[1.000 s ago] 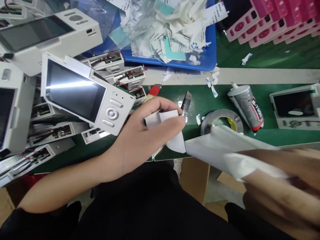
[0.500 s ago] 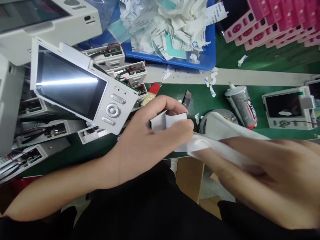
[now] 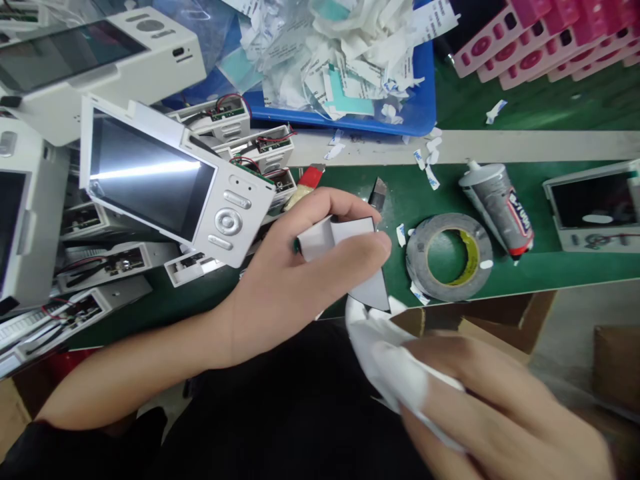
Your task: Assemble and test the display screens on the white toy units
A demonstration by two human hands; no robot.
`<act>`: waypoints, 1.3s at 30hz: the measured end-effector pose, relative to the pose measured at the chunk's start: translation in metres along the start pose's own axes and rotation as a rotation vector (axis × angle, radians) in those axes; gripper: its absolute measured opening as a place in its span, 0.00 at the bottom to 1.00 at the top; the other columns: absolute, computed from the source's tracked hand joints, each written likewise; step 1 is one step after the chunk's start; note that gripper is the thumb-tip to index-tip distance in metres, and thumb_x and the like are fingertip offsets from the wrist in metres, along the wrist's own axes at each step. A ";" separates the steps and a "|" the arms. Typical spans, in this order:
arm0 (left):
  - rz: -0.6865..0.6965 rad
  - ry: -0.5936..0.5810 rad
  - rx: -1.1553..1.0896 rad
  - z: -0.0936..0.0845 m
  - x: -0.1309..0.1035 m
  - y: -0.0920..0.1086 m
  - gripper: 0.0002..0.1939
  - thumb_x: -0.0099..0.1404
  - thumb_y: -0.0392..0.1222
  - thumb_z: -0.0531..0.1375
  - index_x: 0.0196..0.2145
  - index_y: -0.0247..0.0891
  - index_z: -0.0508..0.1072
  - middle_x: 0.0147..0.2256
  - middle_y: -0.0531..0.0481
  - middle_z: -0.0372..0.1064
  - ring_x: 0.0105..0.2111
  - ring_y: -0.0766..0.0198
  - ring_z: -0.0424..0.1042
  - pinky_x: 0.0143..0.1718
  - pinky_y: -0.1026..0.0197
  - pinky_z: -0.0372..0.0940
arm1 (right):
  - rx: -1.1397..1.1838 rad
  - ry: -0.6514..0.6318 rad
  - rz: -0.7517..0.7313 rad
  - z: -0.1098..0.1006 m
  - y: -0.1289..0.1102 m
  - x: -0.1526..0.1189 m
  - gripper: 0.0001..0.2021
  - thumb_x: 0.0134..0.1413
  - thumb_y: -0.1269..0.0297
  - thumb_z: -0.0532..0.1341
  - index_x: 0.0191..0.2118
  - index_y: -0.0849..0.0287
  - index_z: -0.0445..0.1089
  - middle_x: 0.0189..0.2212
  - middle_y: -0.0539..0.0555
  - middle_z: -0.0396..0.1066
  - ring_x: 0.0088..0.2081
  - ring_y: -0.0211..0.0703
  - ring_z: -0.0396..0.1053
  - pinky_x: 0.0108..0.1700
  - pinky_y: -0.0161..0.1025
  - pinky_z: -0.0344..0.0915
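Note:
My left hand (image 3: 295,267) is closed round a thin grey-white piece (image 3: 369,290) with dark edges, pinched between thumb and fingers; part of it is hidden by the thumb. Below and to the right, my right hand (image 3: 485,400) grips a crumpled white cloth (image 3: 390,353), which is wrapped over a fingertip close to the piece's lower edge. Just beyond my left fingers lies a dark blade-like tool (image 3: 378,193). A white device with a screen (image 3: 150,175) rests left of my left hand.
A tape roll (image 3: 417,267) and a grey tube (image 3: 497,207) lie right of my hands. Behind them stands a blue tray (image 3: 420,117) of paper scraps. Pink cases (image 3: 530,60) are stacked at back right. Open white housings (image 3: 125,263) crowd the left; another device (image 3: 595,200) lies far right.
My right hand has moved down and left with the white cloth, uncovering the tape roll and the lower part of the grey-white piece. My left hand keeps its hold.

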State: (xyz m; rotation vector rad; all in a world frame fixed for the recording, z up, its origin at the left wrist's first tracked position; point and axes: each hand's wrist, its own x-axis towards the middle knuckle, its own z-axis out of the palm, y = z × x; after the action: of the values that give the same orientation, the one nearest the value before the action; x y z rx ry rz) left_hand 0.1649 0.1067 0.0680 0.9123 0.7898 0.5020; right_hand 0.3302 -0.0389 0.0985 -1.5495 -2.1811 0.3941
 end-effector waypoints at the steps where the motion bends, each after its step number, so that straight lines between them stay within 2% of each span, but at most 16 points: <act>1: -0.002 0.002 -0.014 0.001 0.000 0.000 0.07 0.66 0.48 0.68 0.40 0.46 0.77 0.33 0.55 0.74 0.32 0.63 0.76 0.28 0.62 0.73 | 0.039 -0.032 -0.043 0.007 -0.001 0.007 0.19 0.66 0.76 0.58 0.58 0.55 0.73 0.30 0.54 0.77 0.29 0.42 0.76 0.27 0.36 0.74; 5: 0.020 0.005 -0.080 0.002 -0.002 0.001 0.04 0.66 0.44 0.67 0.39 0.46 0.78 0.34 0.56 0.71 0.36 0.63 0.76 0.34 0.60 0.76 | 0.076 0.115 -0.004 0.027 -0.004 0.024 0.18 0.65 0.79 0.55 0.57 0.62 0.71 0.28 0.54 0.74 0.25 0.38 0.67 0.25 0.34 0.70; 9: 0.032 -0.024 -0.143 0.002 -0.003 0.001 0.04 0.67 0.42 0.67 0.40 0.47 0.78 0.35 0.56 0.71 0.42 0.60 0.78 0.38 0.60 0.79 | 0.075 0.124 -0.038 0.037 -0.008 0.026 0.17 0.64 0.80 0.55 0.55 0.67 0.73 0.27 0.54 0.73 0.24 0.39 0.69 0.25 0.35 0.70; 14: 0.067 -0.039 -0.156 0.002 -0.004 0.000 0.04 0.68 0.42 0.67 0.42 0.47 0.78 0.38 0.56 0.73 0.43 0.58 0.82 0.41 0.57 0.81 | 0.044 0.233 0.022 0.045 -0.013 0.023 0.17 0.68 0.76 0.54 0.55 0.63 0.75 0.26 0.54 0.75 0.22 0.43 0.70 0.22 0.41 0.69; 19: 0.094 0.028 -0.088 0.003 -0.003 -0.002 0.06 0.65 0.42 0.68 0.41 0.47 0.79 0.39 0.53 0.72 0.45 0.54 0.81 0.43 0.53 0.83 | 0.014 0.142 -0.013 0.039 -0.010 0.026 0.15 0.66 0.77 0.57 0.51 0.66 0.78 0.25 0.55 0.76 0.21 0.42 0.72 0.21 0.40 0.70; 24: 0.095 0.030 -0.012 0.001 -0.001 -0.001 0.08 0.64 0.45 0.69 0.41 0.50 0.78 0.41 0.54 0.75 0.49 0.52 0.81 0.37 0.59 0.82 | 0.049 0.135 -0.021 0.037 -0.011 0.027 0.14 0.64 0.78 0.57 0.48 0.67 0.79 0.24 0.55 0.76 0.21 0.42 0.72 0.19 0.40 0.70; 26: 0.098 0.024 0.003 0.000 -0.001 0.000 0.08 0.63 0.46 0.70 0.41 0.51 0.78 0.41 0.56 0.75 0.49 0.53 0.81 0.36 0.61 0.81 | 0.040 0.151 -0.024 0.039 -0.012 0.026 0.14 0.63 0.78 0.56 0.48 0.68 0.78 0.23 0.55 0.76 0.20 0.42 0.72 0.19 0.40 0.70; 32: 0.155 0.012 -0.017 -0.003 -0.003 -0.005 0.08 0.66 0.47 0.71 0.43 0.53 0.80 0.43 0.54 0.75 0.49 0.50 0.82 0.38 0.56 0.81 | 0.041 0.170 -0.011 0.040 -0.014 0.024 0.15 0.65 0.78 0.54 0.49 0.70 0.76 0.24 0.56 0.78 0.20 0.42 0.74 0.19 0.40 0.71; 39: 0.202 0.053 0.062 -0.001 -0.006 -0.003 0.09 0.67 0.51 0.70 0.44 0.53 0.79 0.41 0.56 0.75 0.52 0.52 0.81 0.44 0.56 0.82 | 0.070 0.216 0.011 0.042 -0.014 0.022 0.14 0.65 0.79 0.54 0.52 0.68 0.71 0.24 0.53 0.77 0.25 0.42 0.79 0.25 0.38 0.74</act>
State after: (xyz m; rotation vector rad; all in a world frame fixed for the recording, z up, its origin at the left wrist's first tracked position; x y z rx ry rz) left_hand 0.1607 0.1015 0.0678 1.0456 0.7680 0.6836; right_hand 0.2915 -0.0222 0.0730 -1.4932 -1.9741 0.2882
